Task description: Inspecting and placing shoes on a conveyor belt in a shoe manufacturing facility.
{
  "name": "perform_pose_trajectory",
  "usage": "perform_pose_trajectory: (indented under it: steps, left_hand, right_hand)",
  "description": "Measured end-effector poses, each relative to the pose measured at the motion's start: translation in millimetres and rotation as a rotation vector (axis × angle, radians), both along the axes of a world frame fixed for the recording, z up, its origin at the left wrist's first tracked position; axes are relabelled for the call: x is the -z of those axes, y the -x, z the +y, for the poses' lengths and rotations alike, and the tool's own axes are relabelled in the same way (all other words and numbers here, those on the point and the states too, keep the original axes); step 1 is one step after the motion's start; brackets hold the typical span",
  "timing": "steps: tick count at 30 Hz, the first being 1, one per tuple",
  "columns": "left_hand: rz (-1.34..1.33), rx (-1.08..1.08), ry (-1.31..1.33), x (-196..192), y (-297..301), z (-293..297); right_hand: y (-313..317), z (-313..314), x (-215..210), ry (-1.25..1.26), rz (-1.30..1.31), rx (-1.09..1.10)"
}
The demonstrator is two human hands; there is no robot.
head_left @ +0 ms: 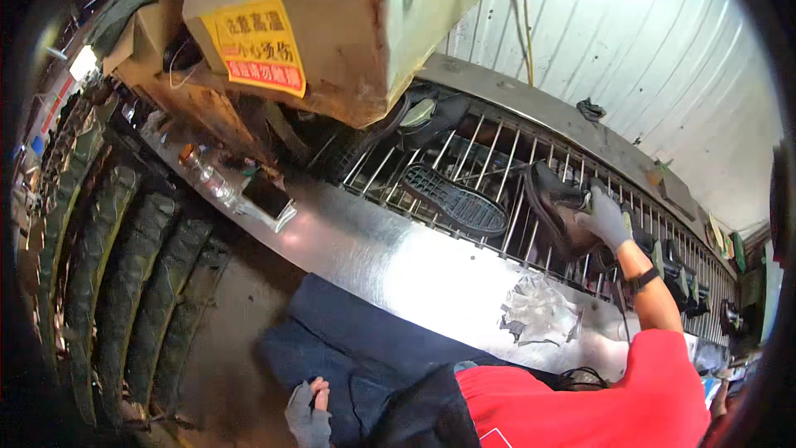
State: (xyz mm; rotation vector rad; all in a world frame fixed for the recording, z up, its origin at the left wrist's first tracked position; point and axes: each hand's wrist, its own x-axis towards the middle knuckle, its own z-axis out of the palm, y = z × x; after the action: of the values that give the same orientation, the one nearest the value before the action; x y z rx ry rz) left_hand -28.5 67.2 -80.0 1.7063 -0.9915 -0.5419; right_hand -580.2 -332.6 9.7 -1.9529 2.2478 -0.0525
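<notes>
At the right, my right hand [607,220], in a grey glove, is closed on a dark shoe [557,214] on a rack of metal rollers. The shoe is tilted, and the hand hides part of it. Left of it a black rubber sole [456,199] lies on the rollers with its grid pattern showing. My left hand [310,415] is low beside the dark blue cloth [356,348], away from the shoes. Its glove leaves the fingertips bare; the fingers are curled together, and no object shows in them.
A box-shaped metal hood [290,0] with a yellow warning label stands over the roller rack [497,149]; more shoes [431,120] lie beneath it. A shiny metal ledge [398,253] runs along the front, holding a phone [267,197] and a bottle [217,187]. Racked dark pieces [104,249] stand left.
</notes>
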Motion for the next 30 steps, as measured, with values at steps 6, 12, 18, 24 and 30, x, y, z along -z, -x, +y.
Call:
perform_pose_trajectory:
  steps: [6,12,18,24,30]
  left_hand:
    - [0.334,-0.064,-0.082,-35.4,18.5,-38.7]
    - [0.421,0.048,-0.023,-22.3,11.4,-71.1]
    - [1.010,-0.043,0.078,-15.5,21.5,-57.2]
    - [0.768,-0.082,0.056,5.1,40.0,-85.6]
    - [0.642,-0.066,-0.127,31.6,58.9,-74.3]
  right_hand:
    - [-127.4,-37.2,86.0,0.106,-0.403,-0.584]
    - [-238.5,-92.9,119.5,-0.036,-0.189,-0.461]
    - [-333.7,3.5,-5.4,-0.020,-0.540,-1.537]
    - [-407.2,-58.5,17.2,0.315,-0.518,-1.783]
    - [-344.7,-193.1,69.6,0.378,0.227,-1.091]
